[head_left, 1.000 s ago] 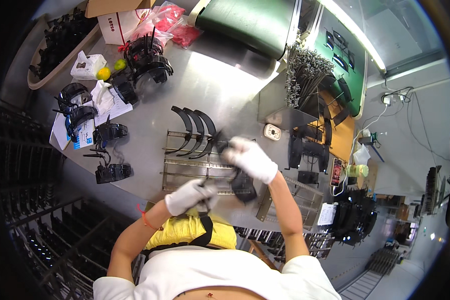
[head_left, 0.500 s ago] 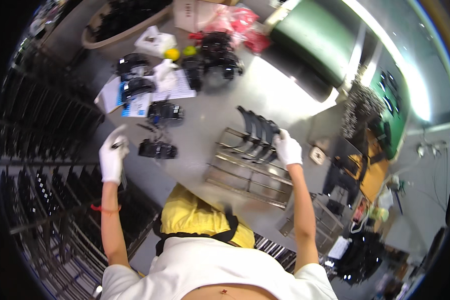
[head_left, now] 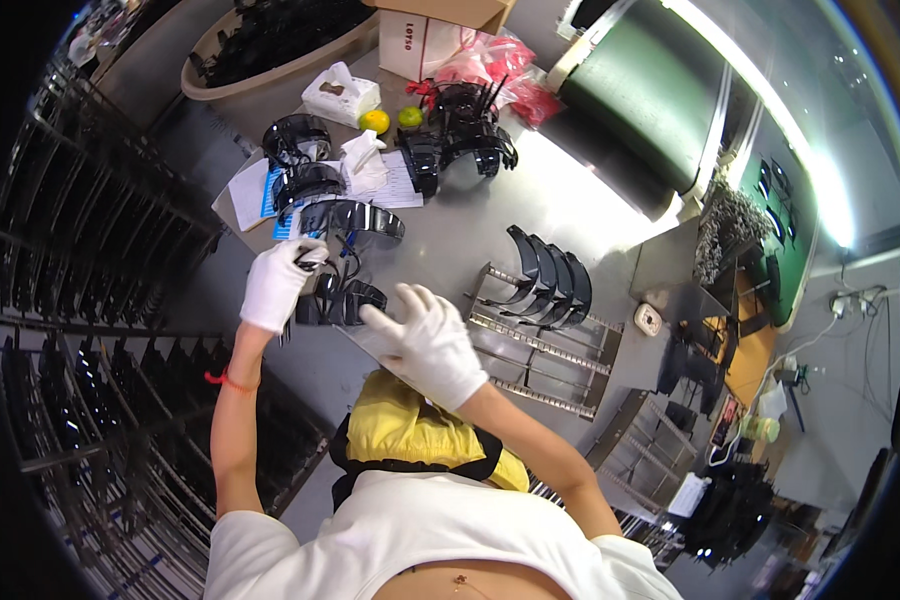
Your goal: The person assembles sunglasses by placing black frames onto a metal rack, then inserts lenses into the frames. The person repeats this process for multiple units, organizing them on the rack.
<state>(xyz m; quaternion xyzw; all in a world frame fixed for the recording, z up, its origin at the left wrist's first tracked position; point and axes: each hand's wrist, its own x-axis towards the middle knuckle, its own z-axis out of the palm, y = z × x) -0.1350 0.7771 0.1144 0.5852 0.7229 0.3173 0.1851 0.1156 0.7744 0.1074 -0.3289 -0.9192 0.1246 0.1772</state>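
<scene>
Pinching black part (head_left: pixel 315 258) in left grip (head_left: pixel 275 283), right hand (head_left: pixel 428 342) beside

Two white-gloved hands work at the bench: the left hand (head_left: pixel 278 282) and the right hand (head_left: pixel 432 342). Beyond the left hand lie two small citrus fruits (head_left: pixel 388 119). Right of the right hand, four curved black parts (head_left: pixel 548 277) stand in one wire rack (head_left: pixel 530 345).

I have one view: head-mounted fisheye, looking steeply down, close over the grey metal worktable (head_left: pixel 570 215)'s near edge.
</scene>
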